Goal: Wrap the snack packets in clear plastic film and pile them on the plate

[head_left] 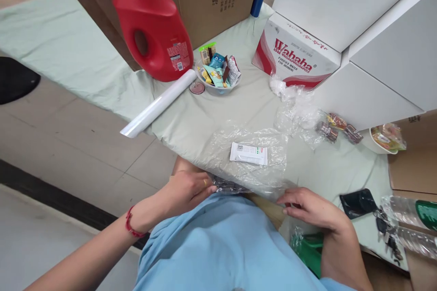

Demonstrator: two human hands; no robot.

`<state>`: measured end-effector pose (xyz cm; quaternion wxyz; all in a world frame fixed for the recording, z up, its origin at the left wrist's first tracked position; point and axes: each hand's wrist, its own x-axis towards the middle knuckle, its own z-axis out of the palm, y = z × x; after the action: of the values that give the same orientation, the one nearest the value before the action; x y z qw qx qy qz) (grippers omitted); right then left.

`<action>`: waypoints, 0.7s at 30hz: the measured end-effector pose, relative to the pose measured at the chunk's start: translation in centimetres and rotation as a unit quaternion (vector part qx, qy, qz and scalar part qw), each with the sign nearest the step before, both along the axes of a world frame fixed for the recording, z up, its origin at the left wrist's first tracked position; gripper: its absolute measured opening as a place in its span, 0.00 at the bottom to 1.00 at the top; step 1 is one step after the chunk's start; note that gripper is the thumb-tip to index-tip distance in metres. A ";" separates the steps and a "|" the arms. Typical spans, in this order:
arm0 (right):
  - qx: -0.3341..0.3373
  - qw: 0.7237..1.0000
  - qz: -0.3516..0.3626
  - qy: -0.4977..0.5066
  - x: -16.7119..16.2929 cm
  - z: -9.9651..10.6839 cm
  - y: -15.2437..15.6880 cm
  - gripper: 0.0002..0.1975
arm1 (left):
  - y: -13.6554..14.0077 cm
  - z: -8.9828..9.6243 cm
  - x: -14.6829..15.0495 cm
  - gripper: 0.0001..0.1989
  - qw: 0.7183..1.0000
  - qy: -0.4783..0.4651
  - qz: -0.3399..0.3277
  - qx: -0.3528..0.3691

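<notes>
A white wrapped snack packet [248,153] lies on a sheet of clear plastic film [218,150], spread wrinkled over the front edge of the cloth-covered table. At the film's near left corner is my left hand [191,188], fingers closed on the edge; a red bracelet and a ring show on it. My right hand [305,207] pinches the near right corner between thumb and fingers. Between the hands, the near edge of the film hangs over the table edge close to my blue shirt. The exact grip of the fingertips is partly hidden.
Behind stand a red detergent jug [157,27], a film roll [159,104], a bowl of snacks [218,86] and a Wahaba carton [295,52]. To the right are crumpled plastic [298,104], small snacks [341,128], a black pouch [358,203], keys [384,227] and plastic bottles [406,211].
</notes>
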<state>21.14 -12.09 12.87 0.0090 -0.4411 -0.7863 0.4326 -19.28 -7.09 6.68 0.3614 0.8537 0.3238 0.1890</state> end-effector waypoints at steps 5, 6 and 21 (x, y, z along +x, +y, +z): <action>0.155 0.977 -0.146 0.011 -1.8 -0.9 1.5 0.15 | 2.7 0.9 4.1 0.18 0.976 -0.023 0.198 0.090; 0.196 0.966 -0.168 -0.001 -2.1 -1.5 2.1 0.16 | 3.6 0.7 5.0 0.17 0.971 -0.017 0.211 0.108; 0.368 0.780 -0.477 -0.171 8.3 -12.0 0.4 0.24 | 13.7 -3.3 3.2 0.22 0.925 0.112 0.292 0.216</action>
<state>29.41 -11.74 0.91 0.2413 -0.7898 -0.5631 -0.0313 -16.11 6.59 3.40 0.0583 0.7944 0.5485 0.2544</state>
